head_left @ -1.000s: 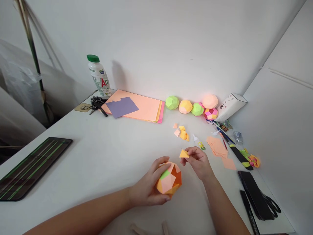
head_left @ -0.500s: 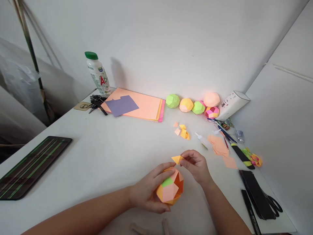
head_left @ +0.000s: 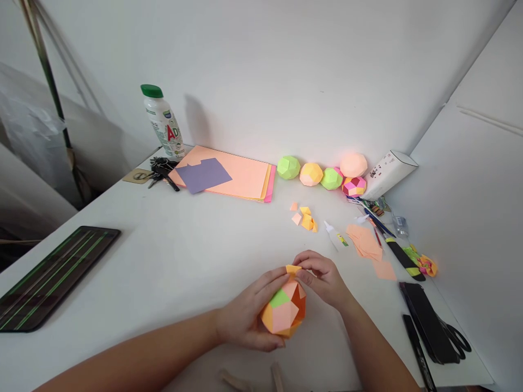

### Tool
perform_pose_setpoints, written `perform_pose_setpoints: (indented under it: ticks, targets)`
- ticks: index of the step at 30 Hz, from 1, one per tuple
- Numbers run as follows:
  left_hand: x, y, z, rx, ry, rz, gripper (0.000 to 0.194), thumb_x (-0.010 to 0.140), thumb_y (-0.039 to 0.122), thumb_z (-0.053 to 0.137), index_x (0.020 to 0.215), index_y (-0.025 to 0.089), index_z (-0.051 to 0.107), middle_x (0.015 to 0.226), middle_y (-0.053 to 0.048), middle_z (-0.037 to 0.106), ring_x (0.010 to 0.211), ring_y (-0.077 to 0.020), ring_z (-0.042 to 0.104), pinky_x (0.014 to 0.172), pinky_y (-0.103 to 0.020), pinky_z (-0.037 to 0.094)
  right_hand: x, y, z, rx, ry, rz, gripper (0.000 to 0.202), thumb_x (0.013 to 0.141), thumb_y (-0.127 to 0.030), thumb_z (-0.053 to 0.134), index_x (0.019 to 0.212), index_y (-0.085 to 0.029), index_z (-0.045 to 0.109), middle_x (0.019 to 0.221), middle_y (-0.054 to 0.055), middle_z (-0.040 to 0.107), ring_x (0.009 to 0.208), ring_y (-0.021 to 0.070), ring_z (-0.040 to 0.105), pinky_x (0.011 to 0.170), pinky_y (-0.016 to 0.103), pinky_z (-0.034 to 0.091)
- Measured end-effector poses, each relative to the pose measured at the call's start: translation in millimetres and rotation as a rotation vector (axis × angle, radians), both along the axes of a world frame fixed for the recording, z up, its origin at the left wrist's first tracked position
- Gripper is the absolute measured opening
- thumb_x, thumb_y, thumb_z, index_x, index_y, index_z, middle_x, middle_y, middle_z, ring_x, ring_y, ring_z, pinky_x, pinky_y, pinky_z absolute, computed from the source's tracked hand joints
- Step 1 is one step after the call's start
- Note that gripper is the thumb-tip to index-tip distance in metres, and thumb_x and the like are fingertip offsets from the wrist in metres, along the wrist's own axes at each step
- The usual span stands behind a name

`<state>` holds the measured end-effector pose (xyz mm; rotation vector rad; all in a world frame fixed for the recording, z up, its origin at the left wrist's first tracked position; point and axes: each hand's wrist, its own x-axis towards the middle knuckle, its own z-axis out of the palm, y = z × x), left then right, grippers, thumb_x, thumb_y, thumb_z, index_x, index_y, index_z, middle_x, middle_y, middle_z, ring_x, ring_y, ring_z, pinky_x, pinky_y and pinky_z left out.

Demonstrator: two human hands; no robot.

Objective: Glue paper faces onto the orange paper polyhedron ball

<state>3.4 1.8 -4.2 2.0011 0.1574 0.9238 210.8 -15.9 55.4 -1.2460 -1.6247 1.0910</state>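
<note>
My left hand [head_left: 255, 313] is wrapped around a faceted paper ball [head_left: 285, 317] in orange, peach and green, with an opening on its right side. My right hand [head_left: 322, 276] pinches a small folded yellow-orange paper piece [head_left: 293, 269] at the top of the ball. The left fingertips lie close beside that piece; whether they touch it I cannot tell. Farther back on the table are several small orange and peach paper pieces [head_left: 307, 222]. A white glue tube [head_left: 335, 234] lies to their right, near a pile of peach paper pieces [head_left: 365, 243].
Finished paper balls [head_left: 311, 174] line the wall beside a white box [head_left: 388, 174]. Coloured sheets [head_left: 241, 171], keys [head_left: 163, 170] and a bottle [head_left: 164, 122] stand back left. A dark tablet [head_left: 57, 277] lies left. A cutter [head_left: 404, 260], scissors [head_left: 456, 338] and a black pen [head_left: 419, 354] are right.
My right hand has brought the small yellow-orange piece down and slightly left, onto the top of the ball. My left hand still holds the ball in nearly the same place.
</note>
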Motion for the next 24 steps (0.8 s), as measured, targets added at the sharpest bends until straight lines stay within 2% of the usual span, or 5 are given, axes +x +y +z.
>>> perform_pose_setpoints:
  ticks: [4, 10, 16, 21, 24]
  targets:
    - [0.0, 0.9, -1.3, 0.006, 0.016, -0.021, 0.089, 0.079, 0.060, 0.053, 0.147, 0.023, 0.009, 0.143, -0.017, 0.028, 0.130, -0.0342, 0.033, 0.105, -0.050, 0.034, -0.7, -0.3, 1.8, 0.065, -0.017, 0.004, 0.016, 0.085, -0.030, 0.060, 0.078, -0.021, 0.071, 0.087, 0.007, 0.060, 0.080, 0.0180, 0.059, 0.071, 0.032, 0.049]
    - [0.1, -0.2, -2.5, -0.006, 0.008, -0.020, 0.088, 0.080, 0.059, 0.053, 0.147, 0.022, 0.011, 0.144, -0.017, 0.026, 0.131, -0.0339, 0.031, 0.107, -0.049, 0.033, -6.2, -5.1, 0.4, 0.043, 0.048, -0.113, 0.011, 0.082, -0.026, 0.065, 0.074, -0.022, 0.071, 0.081, 0.005, 0.061, 0.075, 0.0172, 0.059, 0.067, 0.031, 0.049]
    - [-1.6, -2.8, -9.4, -0.007, 0.004, 0.115, 0.086, 0.082, 0.053, 0.056, 0.147, 0.021, 0.010, 0.149, -0.019, 0.016, 0.138, -0.0361, 0.017, 0.109, -0.055, 0.026, -2.7, -10.9, 5.0, 0.180, 0.138, -0.202, 0.009, 0.080, -0.019, 0.067, 0.075, -0.025, 0.070, 0.075, 0.002, 0.060, 0.073, 0.0159, 0.056, 0.063, 0.029, 0.046]
    - [-0.7, -0.7, -7.6, -0.029, -0.028, 0.223, 0.088, 0.080, 0.049, 0.061, 0.146, 0.024, 0.010, 0.148, -0.019, 0.014, 0.137, -0.0380, 0.016, 0.106, -0.060, 0.026, -4.3, -13.5, 4.3, -0.023, 0.258, -0.197, 0.005, 0.076, -0.023, 0.071, 0.072, -0.023, 0.070, 0.072, 0.001, 0.059, 0.062, 0.0135, 0.053, 0.052, 0.027, 0.045]
    - [-1.2, -0.6, -4.9, -0.026, -0.008, 0.258, 0.085, 0.081, 0.050, 0.060, 0.146, 0.025, 0.010, 0.147, -0.019, 0.013, 0.137, -0.0388, 0.016, 0.105, -0.061, 0.027, -7.4, -14.6, 4.7, -0.170, 0.300, -0.168, 0.009, 0.076, -0.028, 0.072, 0.070, -0.021, 0.069, 0.071, 0.001, 0.060, 0.057, 0.0126, 0.055, 0.054, 0.028, 0.048]
